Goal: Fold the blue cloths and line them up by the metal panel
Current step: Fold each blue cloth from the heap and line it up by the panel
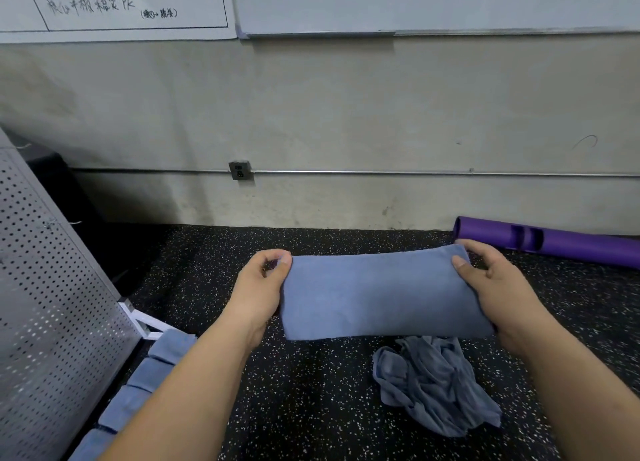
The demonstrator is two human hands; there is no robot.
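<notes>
While left hand (263,280) and right hand (491,280) pinch one blue cloth (381,294), fingers (464,264) curled on its ends, four folded cloths (152,374) in row beside metal panel (52,287), one crumpled heap (433,384).

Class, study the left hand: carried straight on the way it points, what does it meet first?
The left hand points forward and right. Past the blue cloth it pinches lies only speckled floor, then probably the wall; depth is unclear.

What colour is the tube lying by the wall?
Purple tube, best in the head view.
</notes>
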